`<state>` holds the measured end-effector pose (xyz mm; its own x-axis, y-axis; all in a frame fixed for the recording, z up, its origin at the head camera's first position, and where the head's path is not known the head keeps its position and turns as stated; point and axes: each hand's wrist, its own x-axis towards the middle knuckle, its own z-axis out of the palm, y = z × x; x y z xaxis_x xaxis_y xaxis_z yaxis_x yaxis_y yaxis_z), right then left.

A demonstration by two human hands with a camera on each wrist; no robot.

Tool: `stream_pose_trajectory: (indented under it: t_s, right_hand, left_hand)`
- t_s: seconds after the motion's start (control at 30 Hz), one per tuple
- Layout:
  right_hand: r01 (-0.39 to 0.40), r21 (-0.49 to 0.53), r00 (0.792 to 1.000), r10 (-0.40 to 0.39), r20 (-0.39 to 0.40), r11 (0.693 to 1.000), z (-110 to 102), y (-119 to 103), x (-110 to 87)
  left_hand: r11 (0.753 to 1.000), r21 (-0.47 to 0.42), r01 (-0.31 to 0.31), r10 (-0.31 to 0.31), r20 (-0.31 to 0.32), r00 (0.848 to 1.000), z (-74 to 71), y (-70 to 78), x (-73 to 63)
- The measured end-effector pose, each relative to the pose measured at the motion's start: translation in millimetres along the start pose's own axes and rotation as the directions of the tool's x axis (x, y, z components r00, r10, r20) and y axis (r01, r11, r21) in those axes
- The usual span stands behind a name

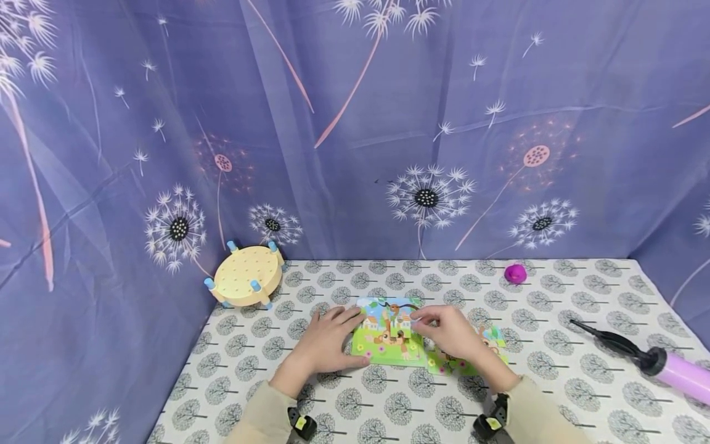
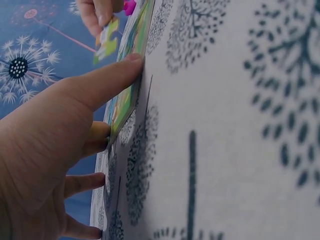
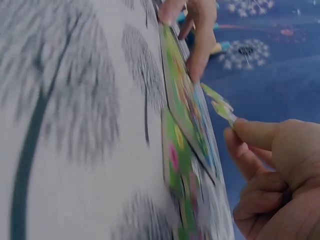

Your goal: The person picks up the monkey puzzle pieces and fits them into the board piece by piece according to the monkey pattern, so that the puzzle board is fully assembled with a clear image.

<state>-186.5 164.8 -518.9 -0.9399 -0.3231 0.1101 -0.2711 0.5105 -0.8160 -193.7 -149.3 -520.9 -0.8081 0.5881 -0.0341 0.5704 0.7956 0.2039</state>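
A square, brightly printed puzzle board [image 1: 383, 354] lies on the table between the hands. My left hand [image 1: 328, 340] rests at its left side, fingers spread, with the thumb on the near edge and some fingertips on the cloth. Between thumb and forefinger, my right hand [image 1: 452, 333] pinches a small puzzle piece [image 3: 223, 107], held tilted just above the board. In the left wrist view the piece [image 2: 107, 42] shows green, yellow and orange print. More puzzle pieces [image 1: 440, 362] lie right of the board, partly hidden under the right forearm.
A yellow round stool-like toy with blue-tipped legs [image 1: 248, 275] stands at the back left. Toward the back right sits a small magenta object [image 1: 515, 274]. A purple hand pump with a black nozzle [image 1: 679, 373] lies at the right. A dandelion-print curtain [image 1: 355, 185] hangs behind the table.
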Motion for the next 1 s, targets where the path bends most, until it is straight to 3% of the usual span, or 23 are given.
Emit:
stream_pose_trajectory:
  t_s: [0.3, 0.53, 1.0]
  right_hand:
    - [-0.052, -0.010, 0.998, 0.052, -0.021, 0.999, 30, -20, 14.9]
    - [-0.169, 0.015, 0.985, 0.170, -0.013, 0.985, 52, -31, 25.5]
    - [-0.183, -0.063, 0.983, 0.181, -0.037, 0.981, 64, -37, 33.5]
  left_hand:
    - [1.000, 0.015, -0.003, 0.003, 0.006, 1.000, -0.4, 2.7, 0.6]
    - [1.000, -0.007, 0.005, -0.005, 0.014, 1.000, -0.9, 1.0, -1.6]
    - [0.999, -0.027, -0.024, 0.025, 0.022, 0.999, -0.5, 1.1, -1.5]
